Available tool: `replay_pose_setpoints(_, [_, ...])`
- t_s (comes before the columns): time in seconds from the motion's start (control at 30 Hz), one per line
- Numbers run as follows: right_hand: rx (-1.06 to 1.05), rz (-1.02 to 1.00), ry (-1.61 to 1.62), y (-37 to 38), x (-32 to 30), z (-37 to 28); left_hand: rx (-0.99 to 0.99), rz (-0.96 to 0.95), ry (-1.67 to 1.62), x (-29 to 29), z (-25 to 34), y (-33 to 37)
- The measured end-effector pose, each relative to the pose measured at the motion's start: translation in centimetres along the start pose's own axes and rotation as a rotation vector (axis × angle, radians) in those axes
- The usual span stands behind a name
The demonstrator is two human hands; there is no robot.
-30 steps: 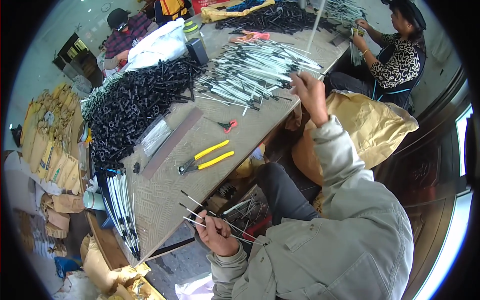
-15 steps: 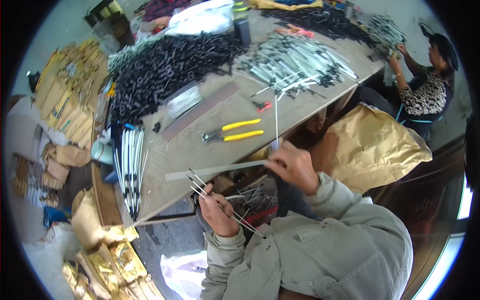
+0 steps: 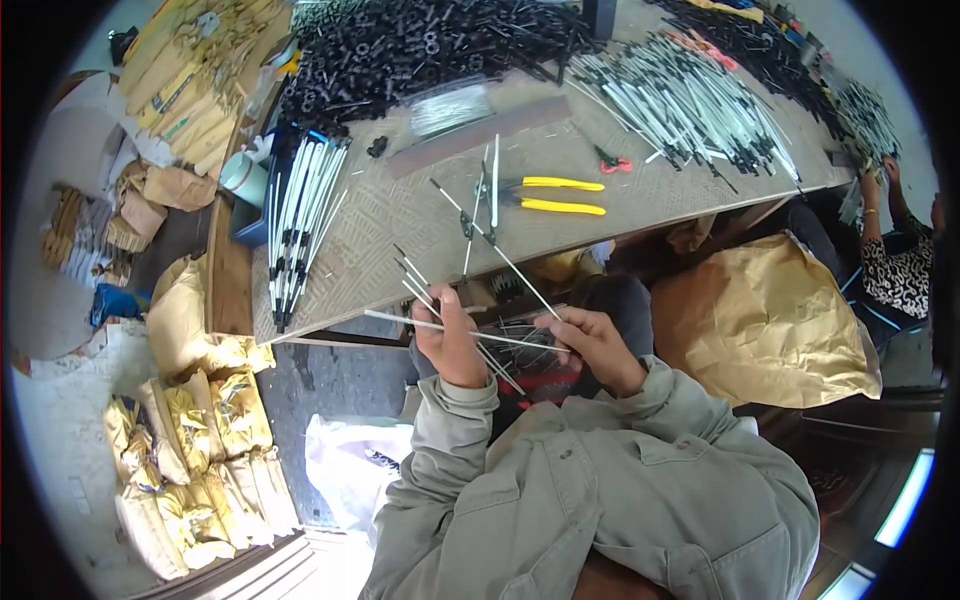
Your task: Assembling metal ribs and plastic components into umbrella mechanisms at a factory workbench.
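My left hand (image 3: 452, 340) is closed round several thin pale rods (image 3: 418, 275) with dark tips, which stick out above and below the fingers. To its right, my right hand (image 3: 595, 345) pinches the lower end of a thin rod (image 3: 527, 283) that slants up left over the table edge. A white rod (image 3: 405, 320) runs from near my left thumb across to my right fingers; whether both hands grip it I cannot tell. Yellow-handled pliers (image 3: 563, 183) lie on the table (image 3: 380, 225), with white rods with black fittings (image 3: 467, 226) overlapping their jaws.
White rods (image 3: 300, 220) fill a blue box at the table's left end. Black fittings (image 3: 400, 60) and pale rods (image 3: 690, 100) are heaped behind, near red-handled scissors (image 3: 615, 162). Brown paper (image 3: 770, 310) covers the right side, where another person (image 3: 895, 260) sits. Yellow packets (image 3: 190, 440) stand lower left.
The view has shifted. My right hand has come down and closer to my left, and the blurred long strip it held now shows as a white rod between the hands. Rods now overlap the pliers' jaws.
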State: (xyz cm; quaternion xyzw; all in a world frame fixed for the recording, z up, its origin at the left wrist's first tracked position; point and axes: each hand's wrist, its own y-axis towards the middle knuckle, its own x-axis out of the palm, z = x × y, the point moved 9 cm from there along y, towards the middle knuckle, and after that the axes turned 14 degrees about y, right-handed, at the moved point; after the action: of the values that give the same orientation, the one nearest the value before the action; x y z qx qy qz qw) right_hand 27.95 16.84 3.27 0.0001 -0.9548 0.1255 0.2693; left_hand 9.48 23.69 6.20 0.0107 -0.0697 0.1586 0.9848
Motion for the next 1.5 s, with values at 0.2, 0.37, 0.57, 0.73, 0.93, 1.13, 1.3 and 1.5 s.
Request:
replay_pose_setpoints(0.2, [-0.345,-0.084,-0.427,1.5,4.9,-0.8,0.055,-0.017,0.052,-2.3,-0.3,-2.6])
replay_pose_setpoints(0.37, [-0.496,-0.275,-0.711,-0.9,6.8,1.6,-0.049,0.069,0.006,-4.2,0.5,0.1])
replay_pose_setpoints(0.57, [-0.482,-0.351,-0.680,-2.1,6.9,2.9,0.073,0.093,-0.116,-4.9,3.0,3.0])
replay_pose_setpoints(0.73, [-0.436,-0.324,-0.705,-2.2,6.7,2.9,0.114,0.149,-0.133,-4.2,3.4,3.5])
replay_pose_setpoints(0.93, [-0.395,-0.269,-0.601,-2.3,5.3,2.3,0.132,0.107,-0.001,-4.2,3.5,3.3])
replay_pose_setpoints(1.13, [-0.668,-0.209,-0.851,-1.2,0.8,-4.9,-0.061,-0.199,-0.405,-4.7,2.1,3.8])
replay_pose_setpoints(1.3, [-0.975,0.454,-0.962,3.7,-7.5,-23.1,0.062,-0.612,-0.515,-1.2,7.4,-0.7])
replay_pose_setpoints(1.5, [-0.590,0.675,-1.621,16.7,-14.1,-27.1,0.008,-0.665,-0.611,1.9,7.8,-4.1])
